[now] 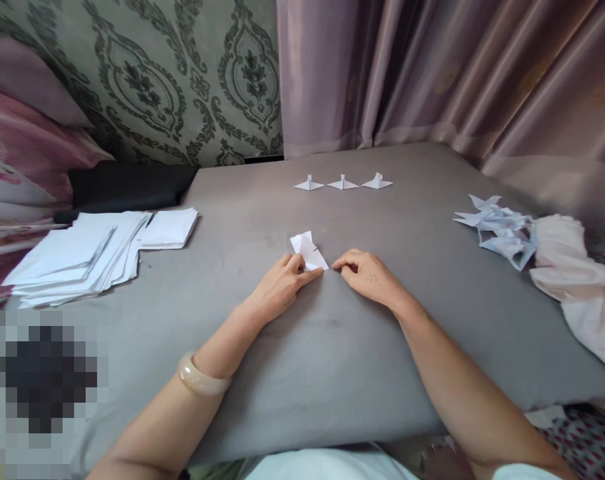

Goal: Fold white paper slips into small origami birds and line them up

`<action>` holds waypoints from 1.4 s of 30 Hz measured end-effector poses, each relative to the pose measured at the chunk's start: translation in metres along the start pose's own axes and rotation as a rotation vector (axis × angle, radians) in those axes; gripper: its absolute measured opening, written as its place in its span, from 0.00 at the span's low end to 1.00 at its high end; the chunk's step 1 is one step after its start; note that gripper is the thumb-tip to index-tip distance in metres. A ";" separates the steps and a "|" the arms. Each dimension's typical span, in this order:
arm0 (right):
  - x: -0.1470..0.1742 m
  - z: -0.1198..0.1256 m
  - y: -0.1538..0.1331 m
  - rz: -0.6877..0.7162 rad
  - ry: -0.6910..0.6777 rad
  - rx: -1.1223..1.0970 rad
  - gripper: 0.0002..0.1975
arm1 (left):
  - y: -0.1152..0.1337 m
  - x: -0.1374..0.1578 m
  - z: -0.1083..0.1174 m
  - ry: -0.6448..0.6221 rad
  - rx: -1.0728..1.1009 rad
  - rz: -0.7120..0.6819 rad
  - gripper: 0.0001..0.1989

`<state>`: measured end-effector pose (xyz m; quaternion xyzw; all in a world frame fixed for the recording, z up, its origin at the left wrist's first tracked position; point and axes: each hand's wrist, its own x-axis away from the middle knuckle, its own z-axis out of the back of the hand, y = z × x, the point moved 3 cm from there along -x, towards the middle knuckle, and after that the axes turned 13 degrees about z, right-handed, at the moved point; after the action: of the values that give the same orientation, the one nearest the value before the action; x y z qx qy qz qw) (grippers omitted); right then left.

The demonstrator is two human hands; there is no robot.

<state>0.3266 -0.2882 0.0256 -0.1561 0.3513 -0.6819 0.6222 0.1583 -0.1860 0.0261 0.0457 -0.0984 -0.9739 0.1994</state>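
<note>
A small folded piece of white paper (310,253) lies on the grey cloth, with points sticking up at its far side and a short slit along its right edge. My left hand (281,280) holds it down from the near left, fingers bent and one stretched along its near edge. Just right of the paper's near corner, my right hand (365,275) rests on the cloth. Its fingers are curled together with nothing visible in them, and a small gap separates them from the paper.
Three folded paper figures (343,182) stand in a row farther back. White paper sheets (77,253) and a smaller stack (168,229) lie left, near a black folded item (132,185). On the right, several folded paper shapes (502,227) are heaped beside pale fabric (577,267).
</note>
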 end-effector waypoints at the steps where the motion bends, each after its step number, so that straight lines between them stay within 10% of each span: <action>1: 0.000 -0.002 -0.001 -0.005 0.017 0.005 0.14 | 0.000 0.000 0.000 0.009 -0.008 0.001 0.29; 10: -0.006 -0.025 -0.013 0.014 0.152 0.061 0.05 | -0.005 0.000 -0.003 0.168 0.076 0.000 0.18; 17: -0.007 -0.018 -0.034 0.327 0.220 0.406 0.11 | -0.018 0.010 0.016 0.678 0.087 0.315 0.25; 25: 0.003 -0.017 -0.037 0.376 0.045 0.557 0.14 | -0.015 0.008 0.010 0.314 -0.008 0.100 0.11; 42: 0.001 -0.026 -0.024 0.018 0.089 0.246 0.07 | -0.007 0.007 0.012 0.389 0.041 0.139 0.13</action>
<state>0.2924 -0.2823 0.0234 -0.0449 0.2935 -0.7204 0.6267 0.1476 -0.1803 0.0361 0.2301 -0.0808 -0.9284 0.2803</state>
